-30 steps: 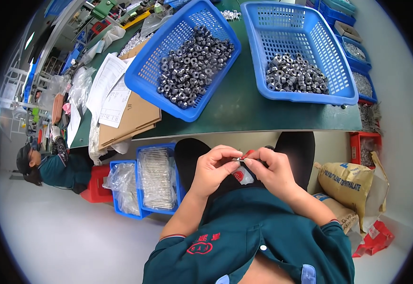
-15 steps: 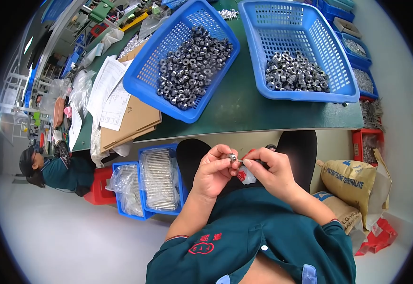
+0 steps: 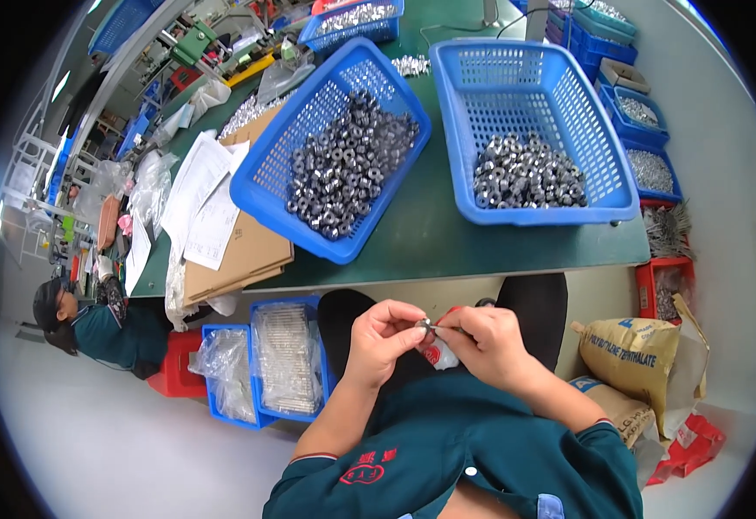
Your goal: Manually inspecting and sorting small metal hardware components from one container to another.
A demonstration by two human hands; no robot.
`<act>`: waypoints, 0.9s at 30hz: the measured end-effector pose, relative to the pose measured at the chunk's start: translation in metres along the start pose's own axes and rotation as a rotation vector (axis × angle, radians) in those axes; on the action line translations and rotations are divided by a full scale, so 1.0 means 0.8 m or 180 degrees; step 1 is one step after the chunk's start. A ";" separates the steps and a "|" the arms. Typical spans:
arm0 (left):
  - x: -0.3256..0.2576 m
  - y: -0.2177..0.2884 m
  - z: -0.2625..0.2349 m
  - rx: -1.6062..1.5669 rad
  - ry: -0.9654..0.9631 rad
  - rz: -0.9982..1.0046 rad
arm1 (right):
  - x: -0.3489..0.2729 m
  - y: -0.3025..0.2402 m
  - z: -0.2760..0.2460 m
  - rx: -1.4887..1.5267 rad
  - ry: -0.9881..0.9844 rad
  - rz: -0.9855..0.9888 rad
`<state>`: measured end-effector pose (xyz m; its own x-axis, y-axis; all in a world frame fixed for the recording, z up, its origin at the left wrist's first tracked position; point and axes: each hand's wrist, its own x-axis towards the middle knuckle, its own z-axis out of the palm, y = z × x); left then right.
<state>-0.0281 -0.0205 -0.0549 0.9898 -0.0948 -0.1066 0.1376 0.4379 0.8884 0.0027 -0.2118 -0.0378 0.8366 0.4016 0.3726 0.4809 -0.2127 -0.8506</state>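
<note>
Over my lap, my left hand (image 3: 376, 344) pinches a small shiny metal nut-like part (image 3: 426, 323) between thumb and fingertips. My right hand (image 3: 492, 348) meets it from the other side, closed on a thin tool that my fingers mostly hide. The tool's tip is at the part; its exact kind does not show. Under my hands lies a red and white plastic bag (image 3: 441, 355). Beyond them on the green table (image 3: 412, 255), the left blue basket (image 3: 336, 250) and the right blue basket (image 3: 551, 215) hold heaps of similar metal nuts.
Cardboard sheets (image 3: 238, 259) and papers (image 3: 213, 227) lie left of the baskets. Blue crates (image 3: 261, 406) with bagged metal rods stand on the floor at left. Sacks (image 3: 629, 355) and a red bin (image 3: 665, 290) are at right. A co-worker (image 3: 105, 333) sits at far left.
The whole view has shifted, so table, baskets and hands appear lower. My right fingers have closed in on the part, and less of the thin tool shows.
</note>
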 end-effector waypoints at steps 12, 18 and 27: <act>0.106 0.098 0.100 0.2840 -0.0613 0.2335 | -0.012 0.032 -0.049 0.2865 0.0827 0.1839; 0.278 0.065 0.156 0.4482 -0.1022 0.2545 | -0.052 0.070 -0.017 0.2203 0.0700 0.2129; 0.334 0.029 0.155 0.5316 -0.0742 0.1785 | -0.070 0.080 -0.007 0.2083 0.0595 0.2208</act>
<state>0.2352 -0.1466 -0.0073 0.8544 -0.4455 0.2676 -0.5107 -0.8150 0.2739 -0.0119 -0.2530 -0.1109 0.9346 0.2136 -0.2845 -0.3285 0.2114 -0.9205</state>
